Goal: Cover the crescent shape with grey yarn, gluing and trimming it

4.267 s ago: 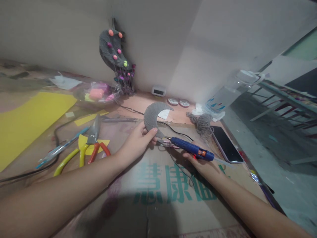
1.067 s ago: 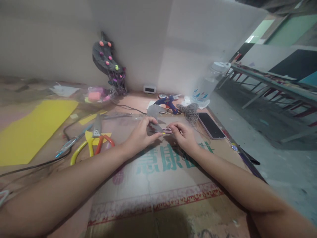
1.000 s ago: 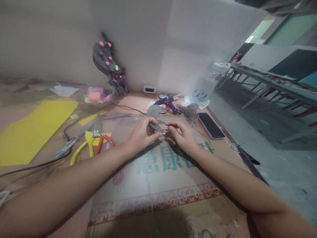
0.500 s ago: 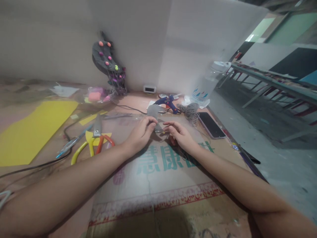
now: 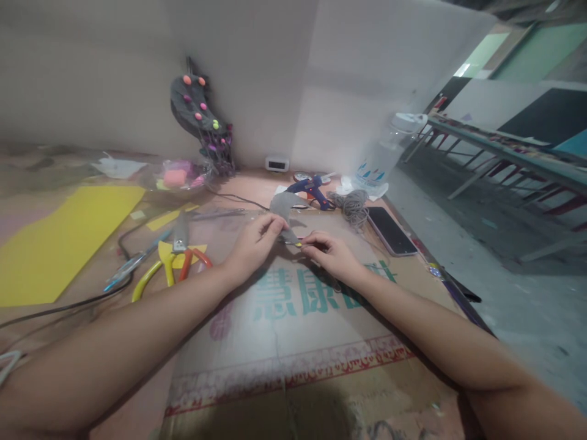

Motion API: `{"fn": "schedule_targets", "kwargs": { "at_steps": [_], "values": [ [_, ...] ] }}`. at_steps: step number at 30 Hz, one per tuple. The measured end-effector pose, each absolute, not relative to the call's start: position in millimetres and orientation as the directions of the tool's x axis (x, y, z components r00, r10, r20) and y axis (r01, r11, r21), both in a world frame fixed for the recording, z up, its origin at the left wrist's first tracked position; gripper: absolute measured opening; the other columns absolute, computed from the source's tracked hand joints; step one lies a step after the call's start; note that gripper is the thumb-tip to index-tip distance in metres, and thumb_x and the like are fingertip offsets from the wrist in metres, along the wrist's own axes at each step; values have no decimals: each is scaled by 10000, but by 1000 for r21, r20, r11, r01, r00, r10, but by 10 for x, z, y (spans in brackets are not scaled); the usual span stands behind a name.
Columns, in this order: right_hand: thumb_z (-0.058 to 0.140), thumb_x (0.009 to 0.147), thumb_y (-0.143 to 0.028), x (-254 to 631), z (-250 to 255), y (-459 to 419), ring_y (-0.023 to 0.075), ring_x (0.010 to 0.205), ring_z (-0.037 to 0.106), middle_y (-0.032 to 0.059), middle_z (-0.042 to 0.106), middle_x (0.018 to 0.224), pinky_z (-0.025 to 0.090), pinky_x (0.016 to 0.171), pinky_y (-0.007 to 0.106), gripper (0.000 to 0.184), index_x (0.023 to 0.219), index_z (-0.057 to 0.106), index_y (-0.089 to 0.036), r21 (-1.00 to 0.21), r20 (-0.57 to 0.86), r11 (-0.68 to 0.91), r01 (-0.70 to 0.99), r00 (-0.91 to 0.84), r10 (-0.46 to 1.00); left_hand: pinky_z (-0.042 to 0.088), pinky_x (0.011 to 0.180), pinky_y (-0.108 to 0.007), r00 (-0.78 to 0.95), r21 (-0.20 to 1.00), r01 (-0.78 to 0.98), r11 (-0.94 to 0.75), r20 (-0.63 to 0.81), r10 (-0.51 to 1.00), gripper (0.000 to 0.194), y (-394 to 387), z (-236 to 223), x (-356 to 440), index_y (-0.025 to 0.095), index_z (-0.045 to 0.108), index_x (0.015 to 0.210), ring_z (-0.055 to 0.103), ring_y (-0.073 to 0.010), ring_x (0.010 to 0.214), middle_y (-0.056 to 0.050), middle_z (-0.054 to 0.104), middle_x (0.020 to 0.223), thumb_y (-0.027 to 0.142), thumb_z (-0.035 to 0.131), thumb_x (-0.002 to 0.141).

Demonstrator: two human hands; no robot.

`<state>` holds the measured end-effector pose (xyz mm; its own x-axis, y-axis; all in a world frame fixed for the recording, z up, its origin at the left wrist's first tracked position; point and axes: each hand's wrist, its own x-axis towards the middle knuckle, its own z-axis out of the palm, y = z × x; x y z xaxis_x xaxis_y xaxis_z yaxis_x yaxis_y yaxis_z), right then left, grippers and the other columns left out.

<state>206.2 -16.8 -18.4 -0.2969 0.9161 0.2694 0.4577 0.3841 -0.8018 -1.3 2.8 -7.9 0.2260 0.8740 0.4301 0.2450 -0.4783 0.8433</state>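
My left hand [image 5: 259,247] pinches a grey crescent-shaped piece [image 5: 280,206] between thumb and fingers, just above the cardboard. Its lower end points right, and a small yellow patch shows at the tip. At that tip, my right hand [image 5: 332,253] has thumb and forefinger pressed together; what lies between them is too small to make out. A thin strand hangs beneath the right hand. Beyond the piece lies a blue glue gun [image 5: 312,190], with a bundle of grey yarn [image 5: 355,208] to its right.
Printed cardboard [image 5: 257,360] covers the work surface. Pliers [image 5: 172,263], a utility knife [image 5: 180,232] and yellow sheet [image 5: 59,244] lie left. A phone [image 5: 392,231] and water bottle [image 5: 378,153] stand right, near the table edge. A decorated grey crescent [image 5: 195,107] leans on the wall.
My right hand has closed its fingers at the lower tip of the grey piece. The piece has tilted slightly, and my left hand has shifted a little left.
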Motion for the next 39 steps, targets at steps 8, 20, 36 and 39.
{"fn": "schedule_targets", "kwargs": {
  "at_steps": [8, 20, 36, 39],
  "values": [
    [612, 858, -305, 2072, -170, -157, 168, 780, 639, 37, 705, 876, 492, 732, 287, 156, 858, 725, -197, -782, 294, 403, 476, -287, 911, 463, 833, -278, 226, 854, 240, -461, 412, 882, 266, 43, -91, 5, 188, 644, 879, 619, -188, 885, -32, 686, 889, 342, 438, 946],
    [600, 859, -331, 2071, -171, -173, 151, 700, 601, 32, 684, 840, 461, 608, 260, 170, 882, 690, -188, -822, 262, 345, 454, -236, 936, 467, 781, -284, 241, 866, 221, -449, 397, 885, 156, 69, -130, 19, 193, 603, 880, 600, -169, 829, -16, 655, 876, 338, 547, 890],
    [613, 820, -434, 2039, -145, -182, 127, 626, 562, 10, 632, 787, 457, 554, 246, 268, 920, 608, -185, -914, 164, 233, 333, -222, 961, 464, 845, -302, 217, 901, 185, -394, 353, 910, 218, 87, -143, 26, 194, 646, 918, 623, -190, 903, -38, 695, 941, 361, 506, 910],
    [612, 817, -443, 2040, -144, -178, 127, 613, 544, 8, 620, 778, 453, 554, 251, 274, 917, 603, -187, -912, 175, 241, 331, -217, 960, 470, 795, -311, 205, 936, 143, -321, 290, 935, 191, 91, -115, 33, 186, 644, 847, 625, -190, 825, -38, 693, 864, 372, 601, 836]
  ]
}}
